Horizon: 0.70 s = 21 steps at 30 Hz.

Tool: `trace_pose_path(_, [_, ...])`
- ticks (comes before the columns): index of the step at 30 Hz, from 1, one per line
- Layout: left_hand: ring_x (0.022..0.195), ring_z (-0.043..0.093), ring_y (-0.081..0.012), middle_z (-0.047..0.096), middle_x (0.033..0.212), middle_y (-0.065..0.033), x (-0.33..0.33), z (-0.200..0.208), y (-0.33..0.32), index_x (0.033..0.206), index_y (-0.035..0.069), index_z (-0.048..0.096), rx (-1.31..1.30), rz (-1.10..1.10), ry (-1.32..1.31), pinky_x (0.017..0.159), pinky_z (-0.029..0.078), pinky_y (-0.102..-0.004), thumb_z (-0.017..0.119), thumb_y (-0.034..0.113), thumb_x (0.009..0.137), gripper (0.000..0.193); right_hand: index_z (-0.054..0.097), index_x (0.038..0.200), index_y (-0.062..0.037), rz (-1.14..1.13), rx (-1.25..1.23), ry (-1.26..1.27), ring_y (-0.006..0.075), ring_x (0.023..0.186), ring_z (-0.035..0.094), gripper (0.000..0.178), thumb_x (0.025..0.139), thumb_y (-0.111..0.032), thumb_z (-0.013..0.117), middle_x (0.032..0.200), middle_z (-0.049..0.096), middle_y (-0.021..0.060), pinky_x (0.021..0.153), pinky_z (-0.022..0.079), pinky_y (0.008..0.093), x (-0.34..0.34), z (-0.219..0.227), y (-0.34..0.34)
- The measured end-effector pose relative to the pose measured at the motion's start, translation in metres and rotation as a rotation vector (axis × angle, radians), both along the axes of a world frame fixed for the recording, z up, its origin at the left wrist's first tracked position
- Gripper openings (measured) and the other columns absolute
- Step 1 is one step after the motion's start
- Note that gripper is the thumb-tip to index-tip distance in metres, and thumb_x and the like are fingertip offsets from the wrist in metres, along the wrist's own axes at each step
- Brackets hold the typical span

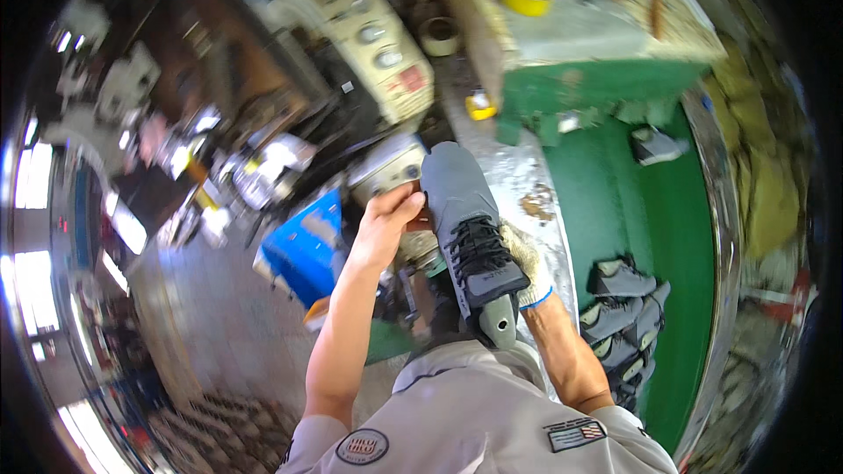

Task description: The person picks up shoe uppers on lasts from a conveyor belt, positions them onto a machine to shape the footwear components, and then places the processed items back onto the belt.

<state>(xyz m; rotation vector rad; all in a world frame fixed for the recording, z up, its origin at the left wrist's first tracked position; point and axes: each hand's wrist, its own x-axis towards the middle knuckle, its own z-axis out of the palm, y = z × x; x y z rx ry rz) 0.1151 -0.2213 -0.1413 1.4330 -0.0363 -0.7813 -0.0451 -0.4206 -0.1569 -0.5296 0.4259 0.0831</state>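
A grey shoe upper with black laces (479, 241) is in front of me, its toe pointing away and its heel toward my body. A grey-green shoe last (500, 323) with a round hole sticks out of its opening. My bare left hand (392, 215) grips the left edge near the toe, thumb along the side; its other fingers are partly hidden behind the shoe. From the right, my right hand (525, 265), in a knitted off-white glove with a blue cuff edge, is closed around the side by the laces; its fingertips are hidden.
To the right runs a green conveyor belt (632, 211) with several grey shoes (622, 309) piled near me and one shoe (659, 146) farther off. A metal ledge (527, 184) borders it. A control panel (386, 57) stands ahead, with a blue bin (303, 246) at the left.
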Motion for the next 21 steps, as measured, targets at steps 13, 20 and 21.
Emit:
trace_pose_path(13, [0.064, 0.066, -0.015, 0.07, 0.085, -0.0092, 0.037, -0.001, 0.218, 0.102, -0.006, 0.07, 0.043, 0.818, -0.129, 0.06, 0.059, -0.0294, 0.074, 0.002, 0.084, 0.02, 0.055, 0.135, 0.0063, 0.326, -0.664, -0.206, 0.0108, 0.105, 0.058, 0.043, 0.097, -0.012, 0.061, 0.122, 0.064, 0.0065, 0.094, 0.048, 0.0259, 0.155, 0.013, 0.192])
trace_pose_path(20, [0.09, 0.07, -0.0238, 0.071, 0.106, -0.0164, 0.059, 0.012, 0.265, 0.116, -0.008, 0.066, -0.074, 1.001, -0.194, 0.082, 0.059, -0.0336, 0.069, -0.006, 0.081, 0.035, 0.05, 0.143, 0.0013, 0.249, -0.311, -0.208, 0.0124, 0.11, 0.058, 0.052, 0.097, -0.018, 0.065, 0.128, 0.061, 0.0063, 0.096, 0.048, 0.0274, 0.191, 0.028, 0.265])
trace_pose_path(21, [0.09, 0.07, -0.0242, 0.071, 0.106, -0.0166, 0.063, 0.01, 0.27, 0.117, -0.009, 0.065, -0.091, 1.006, -0.207, 0.083, 0.059, -0.0335, 0.068, -0.006, 0.081, 0.036, 0.05, 0.143, 0.0009, 0.238, -0.259, -0.197, 0.0126, 0.111, 0.058, 0.052, 0.097, -0.017, 0.066, 0.128, 0.061, 0.0064, 0.097, 0.048, 0.028, 0.196, 0.025, 0.273])
